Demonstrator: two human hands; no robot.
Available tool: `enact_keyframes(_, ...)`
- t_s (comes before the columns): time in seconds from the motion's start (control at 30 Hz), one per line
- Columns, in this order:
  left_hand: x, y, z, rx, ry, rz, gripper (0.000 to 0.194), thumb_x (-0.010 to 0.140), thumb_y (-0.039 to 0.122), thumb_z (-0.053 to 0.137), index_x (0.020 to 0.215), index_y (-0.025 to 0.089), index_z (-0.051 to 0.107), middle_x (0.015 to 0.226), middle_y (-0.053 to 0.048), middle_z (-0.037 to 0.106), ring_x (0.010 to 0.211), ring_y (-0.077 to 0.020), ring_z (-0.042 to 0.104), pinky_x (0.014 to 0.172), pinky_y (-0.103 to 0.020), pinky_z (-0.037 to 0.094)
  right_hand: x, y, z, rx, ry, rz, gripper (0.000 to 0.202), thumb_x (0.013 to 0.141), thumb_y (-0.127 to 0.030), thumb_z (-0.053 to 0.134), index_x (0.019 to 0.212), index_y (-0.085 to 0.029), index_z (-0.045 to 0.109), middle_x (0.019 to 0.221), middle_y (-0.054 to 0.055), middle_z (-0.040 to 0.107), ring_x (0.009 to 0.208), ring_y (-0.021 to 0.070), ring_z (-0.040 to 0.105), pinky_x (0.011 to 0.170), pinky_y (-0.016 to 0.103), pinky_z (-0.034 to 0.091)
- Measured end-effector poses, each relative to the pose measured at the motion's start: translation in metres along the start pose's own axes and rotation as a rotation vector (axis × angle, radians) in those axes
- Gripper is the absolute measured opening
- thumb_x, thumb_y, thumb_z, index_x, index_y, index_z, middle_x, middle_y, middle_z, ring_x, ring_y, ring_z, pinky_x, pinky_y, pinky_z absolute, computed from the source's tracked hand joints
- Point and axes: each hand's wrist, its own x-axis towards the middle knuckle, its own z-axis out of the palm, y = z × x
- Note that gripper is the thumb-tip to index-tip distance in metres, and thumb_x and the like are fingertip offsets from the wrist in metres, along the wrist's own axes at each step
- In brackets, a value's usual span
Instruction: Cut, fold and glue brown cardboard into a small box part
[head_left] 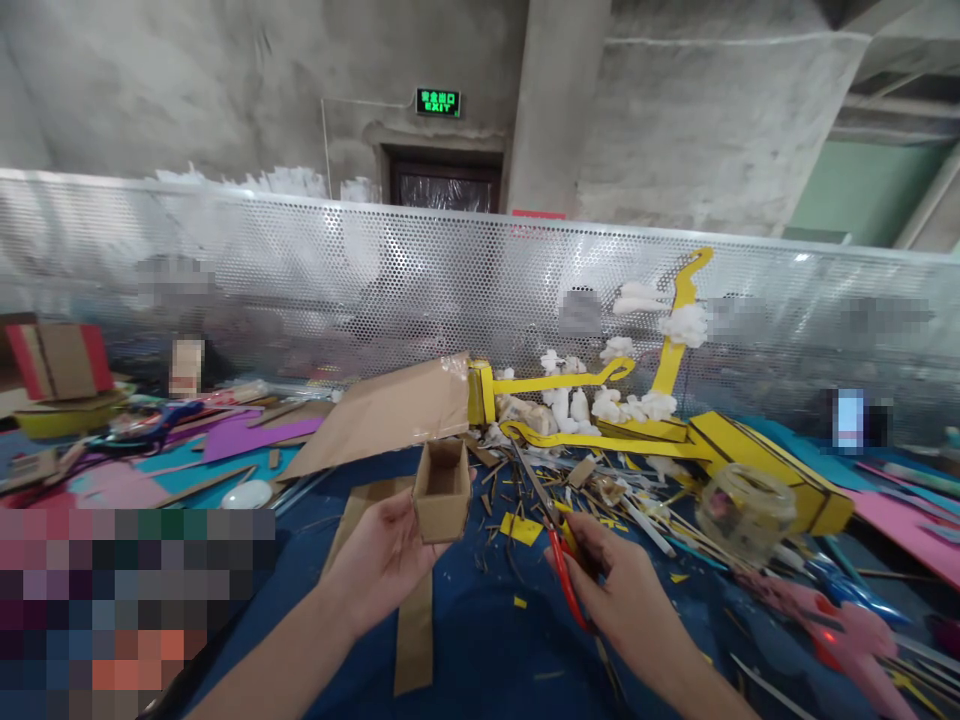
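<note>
Box: in the head view, a small cardboard box (442, 515) held over the blue tabletop (499, 650), its hollow side showing.
Left hand (386, 550): curled round the box, thumb on its left side, fingers partly hidden behind it.
Right hand (622, 575): closed about the red handles of the scissors (564, 580), blades pointing away from the body; whether the blades are parted, I cannot tell.
Cardboard: a strip (414, 645) below the left hand; a big sheet (390, 410) beyond the box.
Yellow scrap (522, 529): between box and scissors.
Right side: glass jar (746, 515), pink glue gun (844, 630).
Background: perforated metal barrier (337, 270).
</note>
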Motion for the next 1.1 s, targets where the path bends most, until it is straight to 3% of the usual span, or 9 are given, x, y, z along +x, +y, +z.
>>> enact_keyframes(0.23, -0.004, -0.001, 0.001, 0.142, 0.034, -0.026, 0.036, 0.101, 0.03, 0.055, 0.13, 0.014, 0.067, 0.121, -0.014, 0.076, 0.088, -0.023, 0.075, 0.079, -0.036, 0.062, 0.001, 0.001, 0.001, -0.031, 0.012, -0.026, 0.023, 0.092, -0.039, 0.058, 0.093, -0.018, 0.068, 0.07, 0.003, 0.07, 0.072, 0.0234, 0.07, 0.069, 0.029, 0.057)
enact_keyframes(0.37, -0.006, -0.003, -0.001, 0.283, 0.021, -0.045, 0.053, 0.096, 0.057, 0.059, 0.132, 0.018, 0.067, 0.108, -0.012, 0.077, 0.087, -0.023, 0.073, 0.075, -0.033, 0.06, 0.002, 0.001, 0.002, -0.028, 0.011, -0.03, 0.024, 0.092, -0.039, 0.058, 0.095, -0.018, 0.067, 0.072, 0.004, 0.072, 0.069, 0.0224, 0.069, 0.064, 0.028, 0.055)
enact_keyframes(0.43, -0.008, -0.005, -0.004, 0.356, -0.023, -0.047, 0.059, 0.095, 0.063, 0.058, 0.132, 0.018, 0.067, 0.099, -0.011, 0.077, 0.086, -0.0223, 0.071, 0.076, -0.031, 0.058, 0.002, 0.0, 0.002, -0.053, -0.022, -0.033, 0.024, 0.094, -0.04, 0.055, 0.09, -0.019, 0.065, 0.071, 0.004, 0.072, 0.063, 0.0204, 0.066, 0.058, 0.027, 0.052)
enact_keyframes(0.53, -0.013, -0.009, -0.003, 0.502, -0.061, 0.002, 0.052, 0.091, 0.052, 0.07, 0.134, 0.022, 0.064, 0.103, -0.009, 0.076, 0.087, -0.0207, 0.069, 0.08, -0.03, 0.056, 0.002, 0.003, 0.004, -0.177, -0.098, -0.029, 0.026, 0.095, -0.038, 0.05, 0.081, -0.02, 0.062, 0.065, 0.002, 0.069, 0.055, 0.0174, 0.061, 0.051, 0.025, 0.045)
enact_keyframes(0.63, -0.017, -0.014, 0.007, 0.71, -0.124, 0.159, 0.054, 0.083, 0.032, 0.081, 0.133, 0.026, 0.061, 0.12, -0.008, 0.073, 0.1, -0.0219, 0.067, 0.089, -0.03, 0.053, 0.001, 0.011, 0.007, -0.308, -0.124, -0.022, 0.021, 0.09, -0.033, 0.053, 0.077, -0.02, 0.063, 0.063, 0.002, 0.068, 0.056, 0.0183, 0.061, 0.052, 0.026, 0.044)
enact_keyframes(0.7, -0.019, -0.017, 0.013, 0.861, -0.196, 0.275, 0.044, 0.083, 0.027, 0.081, 0.124, 0.024, 0.063, 0.122, -0.009, 0.072, 0.108, -0.0238, 0.065, 0.094, -0.031, 0.05, 0.0, 0.016, 0.008, -0.362, -0.109, -0.017, 0.018, 0.088, -0.031, 0.055, 0.077, -0.02, 0.065, 0.068, 0.004, 0.071, 0.061, 0.0209, 0.065, 0.057, 0.028, 0.046)
enact_keyframes(0.8, -0.021, -0.022, 0.015, 1.052, -0.25, 0.357, 0.033, 0.087, 0.027, 0.076, 0.118, 0.023, 0.065, 0.116, -0.009, 0.07, 0.102, -0.024, 0.065, 0.087, -0.03, 0.051, 0.001, 0.023, 0.008, -0.422, -0.102, -0.01, 0.012, 0.083, -0.026, 0.058, 0.084, -0.019, 0.069, 0.082, 0.01, 0.076, 0.075, 0.0262, 0.071, 0.068, 0.033, 0.05)
enact_keyframes(0.9, -0.021, -0.025, 0.01, 1.16, -0.261, 0.386, 0.034, 0.086, 0.028, 0.077, 0.118, 0.024, 0.066, 0.117, -0.008, 0.068, 0.101, -0.0242, 0.064, 0.087, -0.03, 0.05, 0.002, 0.025, 0.005, -0.461, -0.125, 0.005, 0.015, 0.077, -0.02, 0.063, 0.089, -0.018, 0.071, 0.092, 0.014, 0.078, 0.085, 0.0302, 0.073, 0.076, 0.037, 0.051)
enact_keyframes(1.1, -0.022, -0.027, 0.002, 1.241, -0.278, 0.394, 0.049, 0.076, 0.031, 0.087, 0.119, 0.026, 0.064, 0.113, -0.005, 0.067, 0.1, -0.0239, 0.064, 0.086, -0.028, 0.049, 0.001, 0.018, -0.008, -0.446, -0.189, 0.038, 0.004, 0.082, -0.024, 0.066, 0.085, -0.021, 0.068, 0.08, 0.005, 0.075, 0.071, 0.0248, 0.068, 0.063, 0.032, 0.046)
